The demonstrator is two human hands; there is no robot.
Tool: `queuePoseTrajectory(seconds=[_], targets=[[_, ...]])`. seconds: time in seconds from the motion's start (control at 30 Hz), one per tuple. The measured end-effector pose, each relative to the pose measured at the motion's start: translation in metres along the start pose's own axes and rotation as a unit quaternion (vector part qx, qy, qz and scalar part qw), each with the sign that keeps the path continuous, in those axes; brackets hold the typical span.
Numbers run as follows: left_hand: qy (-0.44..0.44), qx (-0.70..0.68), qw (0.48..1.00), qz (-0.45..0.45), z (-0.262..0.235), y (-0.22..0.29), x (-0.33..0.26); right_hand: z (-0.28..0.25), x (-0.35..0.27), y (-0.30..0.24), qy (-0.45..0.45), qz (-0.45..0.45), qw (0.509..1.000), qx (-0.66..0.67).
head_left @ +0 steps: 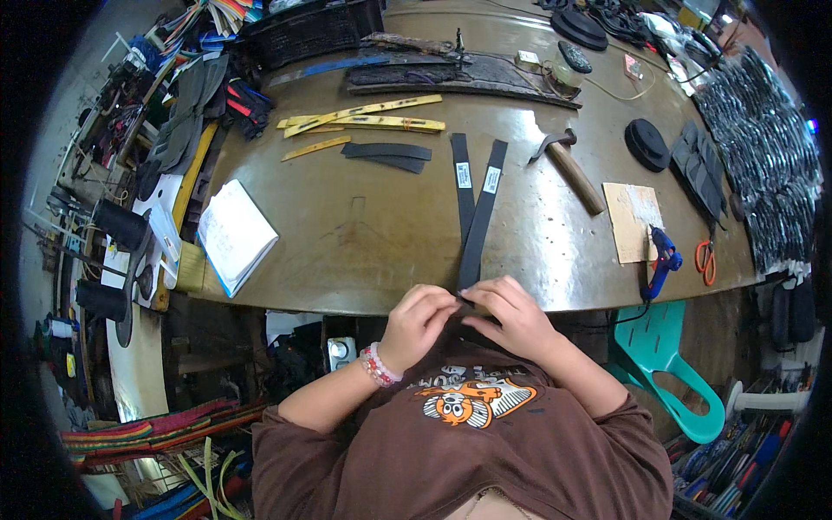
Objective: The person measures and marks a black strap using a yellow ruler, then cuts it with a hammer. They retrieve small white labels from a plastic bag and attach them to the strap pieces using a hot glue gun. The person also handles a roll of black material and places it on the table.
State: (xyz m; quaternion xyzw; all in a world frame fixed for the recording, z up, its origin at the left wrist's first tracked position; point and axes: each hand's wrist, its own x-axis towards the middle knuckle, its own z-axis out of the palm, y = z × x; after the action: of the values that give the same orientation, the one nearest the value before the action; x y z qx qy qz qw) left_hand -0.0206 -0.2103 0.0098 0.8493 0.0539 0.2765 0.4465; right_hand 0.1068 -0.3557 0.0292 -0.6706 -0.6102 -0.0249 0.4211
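Note:
Two flat black straps (pixel 473 234), each with a white label (pixel 491 179) near its far end, lie on the table and cross close to its near edge. My left hand (pixel 418 325) is closed, fingertips pinched at the near end of the straps. Opposite it, my right hand (pixel 513 319) pinches the same dark end with thumb and fingers. The fingertips of both hands almost meet, and the gripped end is mostly hidden between them. Whether one or both straps are held I cannot tell.
Past the straps lie short black strips (pixel 387 156), yellow rulers (pixel 364 121) and a hammer (pixel 572 173). Rightward are cardboard (pixel 631 208), a blue glue gun (pixel 664 260) and orange-handled scissors (pixel 705 262). An open notebook (pixel 237 232) lies left; a green stool (pixel 663 364) stands right.

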Motion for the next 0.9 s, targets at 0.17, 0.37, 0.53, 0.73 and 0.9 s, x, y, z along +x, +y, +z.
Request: queuePoseTrajectory(seconds=[0.17, 0.37, 0.53, 0.73, 0.9], targets=[[0.019, -0.360, 0.898, -0.254, -0.012, 0.008, 0.019, 0.000, 0.010, 0.004, 0.017, -0.065, 0.996, -0.056], [-0.114, -0.643, 0.600, -0.462, -0.016, -0.030, 0.069, -0.008, 0.085, -0.010, -0.363, -0.185, 0.907, 0.104], [-0.076, -0.638, 0.663, -0.385, -0.043, -0.045, 0.025, 0.058, 0.235, 0.079, -0.213, 0.065, 0.952, -0.211], [-0.014, -0.478, 0.807, -0.347, -0.079, -0.037, -0.034, 0.127, 0.227, 0.155, -0.204, 0.087, 0.932, -0.287], [0.217, -0.495, 0.788, -0.296, -0.074, -0.052, -0.016, 0.078, 0.207, 0.098, -0.047, 0.200, 0.977, 0.047]])
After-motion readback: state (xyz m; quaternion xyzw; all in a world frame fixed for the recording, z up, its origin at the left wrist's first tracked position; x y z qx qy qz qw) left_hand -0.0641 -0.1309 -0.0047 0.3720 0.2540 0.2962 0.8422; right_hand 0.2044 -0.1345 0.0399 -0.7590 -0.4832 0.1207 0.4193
